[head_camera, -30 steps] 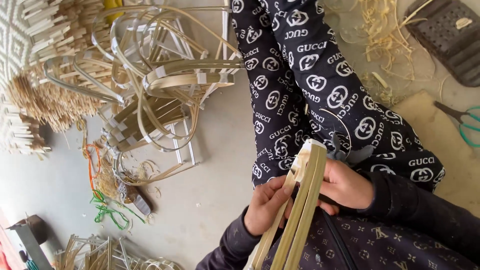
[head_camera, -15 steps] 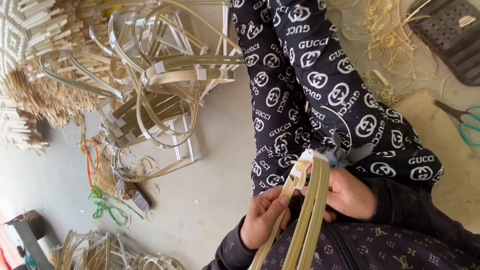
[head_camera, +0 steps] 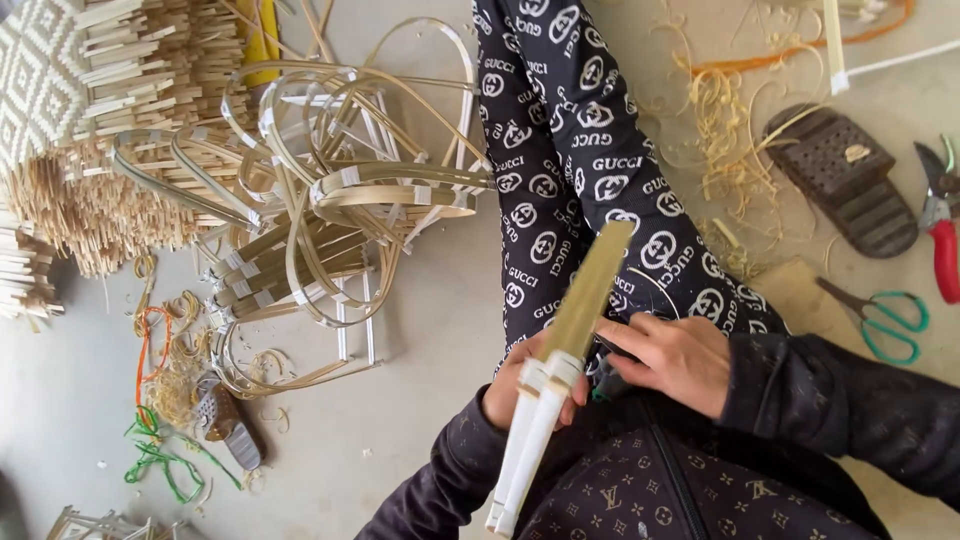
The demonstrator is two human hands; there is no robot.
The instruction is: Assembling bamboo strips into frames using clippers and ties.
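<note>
Bamboo strips (head_camera: 570, 340), tip up-right, diagonal.

Two hands — the left hand (head_camera: 520, 385) and the right hand (head_camera: 672, 358). One bundle of bamboo strips (head_camera: 560, 365) between them. One dark sandal (head_camera: 842, 178) far right. Two cutting tools — green scissors (head_camera: 880, 320) and red cutters (head_camera: 940, 235).
</note>
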